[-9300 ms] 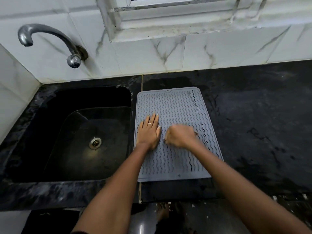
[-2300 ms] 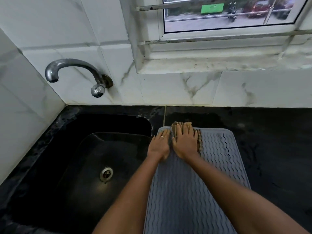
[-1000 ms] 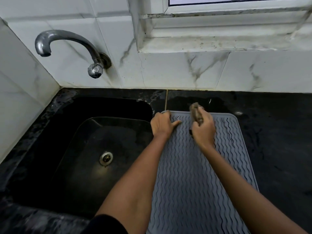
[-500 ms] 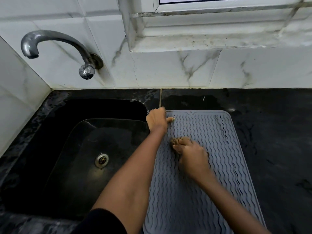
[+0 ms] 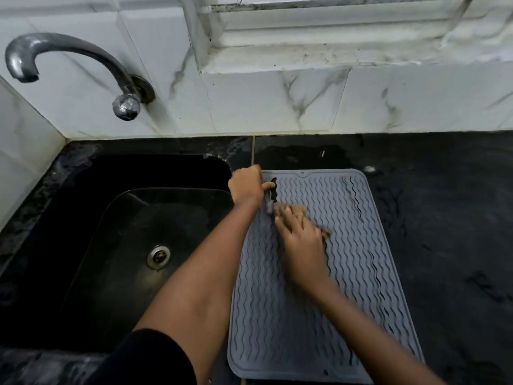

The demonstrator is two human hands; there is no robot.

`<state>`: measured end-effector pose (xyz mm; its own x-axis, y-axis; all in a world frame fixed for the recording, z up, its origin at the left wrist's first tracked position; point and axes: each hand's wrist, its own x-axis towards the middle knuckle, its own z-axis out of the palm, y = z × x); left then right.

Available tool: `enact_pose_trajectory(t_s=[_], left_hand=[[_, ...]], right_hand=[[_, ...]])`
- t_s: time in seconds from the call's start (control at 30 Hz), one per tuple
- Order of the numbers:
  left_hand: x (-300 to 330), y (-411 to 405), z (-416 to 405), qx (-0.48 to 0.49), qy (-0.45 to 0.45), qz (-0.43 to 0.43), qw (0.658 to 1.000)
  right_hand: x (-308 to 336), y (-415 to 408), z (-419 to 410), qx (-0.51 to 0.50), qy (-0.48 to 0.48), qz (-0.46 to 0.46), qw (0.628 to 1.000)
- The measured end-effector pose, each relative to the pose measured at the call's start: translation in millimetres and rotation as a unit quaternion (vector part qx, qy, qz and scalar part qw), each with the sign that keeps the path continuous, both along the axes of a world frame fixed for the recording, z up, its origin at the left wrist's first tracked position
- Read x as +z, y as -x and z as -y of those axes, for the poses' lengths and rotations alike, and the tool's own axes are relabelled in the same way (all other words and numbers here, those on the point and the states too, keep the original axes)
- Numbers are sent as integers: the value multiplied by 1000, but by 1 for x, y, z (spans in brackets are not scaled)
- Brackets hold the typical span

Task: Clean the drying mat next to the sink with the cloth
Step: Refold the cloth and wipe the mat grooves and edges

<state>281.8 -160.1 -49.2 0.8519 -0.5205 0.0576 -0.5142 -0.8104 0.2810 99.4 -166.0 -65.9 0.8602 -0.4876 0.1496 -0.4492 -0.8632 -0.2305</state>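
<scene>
Right hand (image 5: 301, 245) flat, fingers spread, pressing tan cloth (image 5: 298, 211) onto grey drying mat (image 5: 344, 273); cloth mostly hidden beneath hand, edges showing beyond fingertips and at hand's right side; hand blurred. Left hand (image 5: 247, 186) just beyond and left of right hand, fingers curled over mat's far left corner, thumb on top. Mat lies on black desk (image 5: 444, 218). Sink (image 5: 125, 245) directly left of left hand, touching mat's left edge. Tap (image 5: 72, 62) on wall beyond sink.
</scene>
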Motion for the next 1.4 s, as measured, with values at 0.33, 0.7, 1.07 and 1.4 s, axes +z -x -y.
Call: enact_pose_trajectory(t_s=[0.33,0.7,1.07,1.4], left_hand=[[-1,-8,-24,-109,-61,-83,989],[-15,5,-42,-192,-161,-70,966],[-16,31,-61,-178,-152,-44,971],[-16,63,-78,-169,-137,-67,974]], right_hand=[[57,-45,37,-62,-130,6,990],[8,55,-54,70,-4,15,997],[12,-48,0,16,-74,-61,995],[42,78,-69,52,-127,-2,991]])
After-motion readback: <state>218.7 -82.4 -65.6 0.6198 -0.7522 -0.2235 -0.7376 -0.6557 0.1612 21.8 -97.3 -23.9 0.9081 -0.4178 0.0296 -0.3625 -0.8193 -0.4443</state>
